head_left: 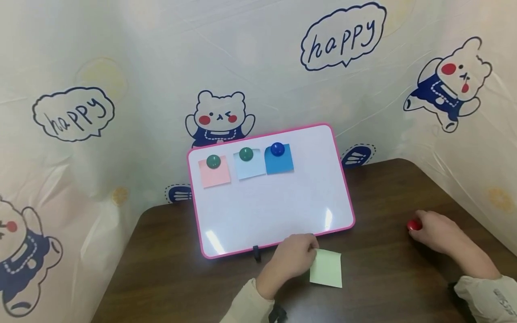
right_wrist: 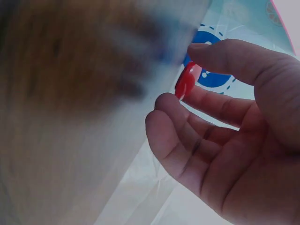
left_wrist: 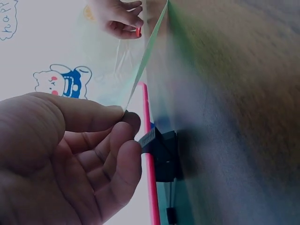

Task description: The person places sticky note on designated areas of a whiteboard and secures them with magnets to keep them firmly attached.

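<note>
My left hand pinches a pale green sticky note by its corner, just in front of the whiteboard's lower edge. In the left wrist view the note is seen nearly edge-on between thumb and forefinger. Over the right part of the table, my right hand holds a round red magnet at its fingertips. The right wrist view shows the red magnet between thumb and fingers. A pink-framed whiteboard leans behind, bearing a pink note, a light blue note and a blue note.
Green magnets pin the pink and light blue notes; a blue magnet pins the blue one. A black stand clip grips the board's lower edge. The brown table meets a printed curtain at its back and sides.
</note>
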A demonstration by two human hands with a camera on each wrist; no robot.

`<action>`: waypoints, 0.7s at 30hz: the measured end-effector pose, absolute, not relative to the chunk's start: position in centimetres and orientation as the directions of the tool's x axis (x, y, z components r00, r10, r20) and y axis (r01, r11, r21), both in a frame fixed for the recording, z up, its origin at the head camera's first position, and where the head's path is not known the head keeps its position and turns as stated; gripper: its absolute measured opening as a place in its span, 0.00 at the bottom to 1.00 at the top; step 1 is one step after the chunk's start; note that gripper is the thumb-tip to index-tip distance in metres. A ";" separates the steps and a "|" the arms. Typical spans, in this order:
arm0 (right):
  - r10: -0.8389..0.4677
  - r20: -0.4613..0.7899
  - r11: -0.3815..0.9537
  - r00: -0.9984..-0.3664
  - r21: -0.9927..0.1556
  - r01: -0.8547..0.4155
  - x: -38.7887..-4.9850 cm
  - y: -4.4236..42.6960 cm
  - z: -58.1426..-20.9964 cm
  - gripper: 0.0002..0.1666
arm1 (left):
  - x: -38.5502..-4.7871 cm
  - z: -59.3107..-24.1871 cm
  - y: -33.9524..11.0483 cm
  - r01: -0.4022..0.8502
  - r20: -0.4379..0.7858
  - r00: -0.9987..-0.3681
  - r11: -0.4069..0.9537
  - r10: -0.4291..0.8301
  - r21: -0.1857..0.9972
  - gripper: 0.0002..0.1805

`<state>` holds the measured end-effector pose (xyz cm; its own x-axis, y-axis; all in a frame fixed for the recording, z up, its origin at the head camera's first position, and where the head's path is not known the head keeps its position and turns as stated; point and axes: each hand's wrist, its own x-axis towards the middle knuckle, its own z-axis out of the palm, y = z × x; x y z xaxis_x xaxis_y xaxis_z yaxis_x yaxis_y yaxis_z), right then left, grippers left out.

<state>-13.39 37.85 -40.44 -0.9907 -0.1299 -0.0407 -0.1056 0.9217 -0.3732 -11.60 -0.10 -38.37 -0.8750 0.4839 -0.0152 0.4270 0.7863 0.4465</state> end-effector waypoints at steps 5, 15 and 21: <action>-0.135 -0.011 0.916 -0.991 -0.383 -0.120 -13.4 37.4 -40.2 0.23 | -12.2 -38.3 -0.1 0.386 -0.021 -0.892 0.785 0.452 0.484 0.04; -0.132 0.053 0.916 -0.990 -0.374 -0.142 -13.7 36.4 -39.5 0.26 | -13.6 -38.1 -0.3 0.338 0.002 -0.918 0.780 0.397 0.526 0.04; -0.127 0.105 0.890 -0.986 -0.427 -0.160 -14.0 35.3 -39.2 0.30 | -14.6 -37.8 -0.5 0.327 0.034 -0.926 0.753 0.376 0.571 0.05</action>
<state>-14.00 35.27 -39.17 -0.9864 -0.1265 0.1048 -0.1596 0.8901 -0.4270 -14.55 -0.48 -37.77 -0.9259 0.3762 0.0341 0.3271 0.7532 0.5707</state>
